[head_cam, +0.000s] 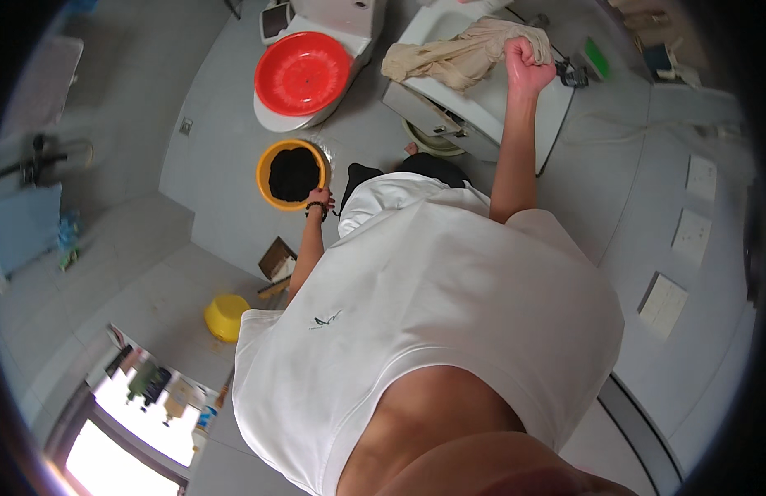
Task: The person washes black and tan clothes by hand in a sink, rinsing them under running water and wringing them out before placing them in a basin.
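My right hand (526, 65) is closed in a fist around a bunched end of a beige cloth garment (457, 59). The garment stretches leftward across the white washbasin (491, 102), and its far end hangs over the basin's edge. Low on the left, my left hand (321, 197), with a dark beaded bracelet at the wrist, grips the near right rim of an orange-yellow plastic tub (263, 180). Dark cloth (294, 174) lies inside that tub; its folds are hard to make out.
A red plastic basin (303, 73) rests on the white toilet (277, 121). Below the washbasin is a cabinet door (420, 108), with a pale round tub (445, 146) partly hidden beside it. A yellow tub (224, 318) and a green-bristled brush (596, 59) sit farther out.
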